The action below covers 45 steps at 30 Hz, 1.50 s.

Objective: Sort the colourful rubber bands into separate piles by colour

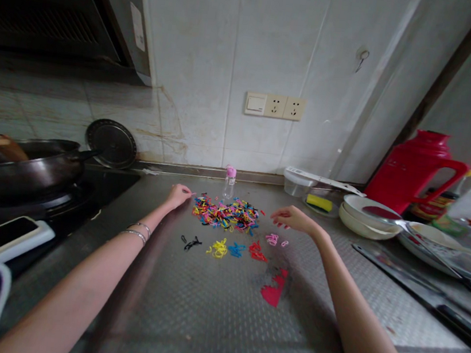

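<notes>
A mixed heap of small coloured rubber bands [226, 214] lies on the metal counter. At its left edge my left hand [179, 196] is closed in a pinch, with a tiny pinkish rubber band [193, 194] at the fingertips. My right hand [293, 217] hovers right of the heap, fingers loosely curled and apart, nothing visible in them. In front are small sorted piles: black bands [192, 244], yellow bands [218, 248], blue bands [236, 249], red bands [257, 251] and pink bands [272, 239]. Behind the heap stands a clear bottle [229, 184] with a pink top.
A torn red scrap [275, 289] lies nearer me on the counter [183, 308]. Left are a wok [46, 166] on the stove and a white device [0, 247] with a cable. Right are stacked bowls [366, 222], a knife [412, 286] and a red thermos [412, 171].
</notes>
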Each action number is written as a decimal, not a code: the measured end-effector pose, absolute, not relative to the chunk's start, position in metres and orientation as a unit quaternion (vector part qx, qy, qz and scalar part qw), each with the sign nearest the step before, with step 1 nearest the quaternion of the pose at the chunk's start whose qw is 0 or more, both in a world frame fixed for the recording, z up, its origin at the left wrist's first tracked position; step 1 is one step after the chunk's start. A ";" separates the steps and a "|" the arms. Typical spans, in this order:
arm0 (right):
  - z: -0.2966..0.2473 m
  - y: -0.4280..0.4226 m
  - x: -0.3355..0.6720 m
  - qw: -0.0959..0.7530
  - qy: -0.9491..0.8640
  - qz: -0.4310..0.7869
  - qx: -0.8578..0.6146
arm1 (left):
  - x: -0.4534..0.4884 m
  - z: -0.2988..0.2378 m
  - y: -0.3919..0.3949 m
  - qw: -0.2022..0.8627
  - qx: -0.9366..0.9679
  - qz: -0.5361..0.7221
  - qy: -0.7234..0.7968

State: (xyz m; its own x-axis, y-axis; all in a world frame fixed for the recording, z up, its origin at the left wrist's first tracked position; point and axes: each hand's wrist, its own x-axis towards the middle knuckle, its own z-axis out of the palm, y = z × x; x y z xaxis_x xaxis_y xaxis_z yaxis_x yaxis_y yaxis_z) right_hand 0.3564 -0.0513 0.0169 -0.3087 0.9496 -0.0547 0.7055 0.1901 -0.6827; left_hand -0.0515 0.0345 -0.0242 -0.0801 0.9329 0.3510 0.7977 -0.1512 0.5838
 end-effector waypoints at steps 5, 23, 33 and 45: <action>0.009 -0.045 0.357 0.244 -0.749 0.287 -0.545 | -0.022 -0.004 0.025 0.124 0.656 0.426 0.610; -0.021 -0.030 0.360 0.313 -0.746 0.085 -0.581 | 0.183 -0.017 -0.075 0.044 0.918 0.246 0.309; -0.033 -0.031 0.337 0.235 -0.817 0.020 -0.526 | 0.126 0.003 -0.050 0.175 0.853 0.329 0.366; -0.025 -0.043 0.325 0.130 -0.830 -0.064 -0.538 | 0.010 0.004 -0.020 0.187 0.742 0.383 0.517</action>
